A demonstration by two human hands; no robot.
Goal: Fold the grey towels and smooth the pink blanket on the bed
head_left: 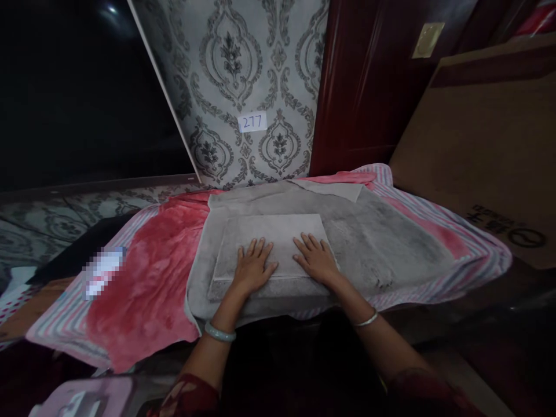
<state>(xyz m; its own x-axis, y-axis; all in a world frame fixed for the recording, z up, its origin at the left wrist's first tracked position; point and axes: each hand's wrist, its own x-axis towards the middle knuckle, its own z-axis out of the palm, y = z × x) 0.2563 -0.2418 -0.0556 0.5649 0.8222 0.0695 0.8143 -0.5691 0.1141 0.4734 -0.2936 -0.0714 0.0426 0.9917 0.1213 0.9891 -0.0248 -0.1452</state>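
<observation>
A folded grey towel (273,234) lies on a larger spread grey cloth (382,237) in front of me. My left hand (252,267) rests flat on the folded towel's near left part, fingers spread and holding nothing. My right hand (316,259) lies flat beside it on the near right part, fingers stretched out, also holding nothing. Both wrists wear bangles.
Under the grey cloth lies a red and striped blanket (147,289). A patterned wall panel with a "277" label (252,121) stands behind. A dark red door (369,87) and a cardboard box (482,150) are at the right. A pinkish object (82,397) sits at the bottom left.
</observation>
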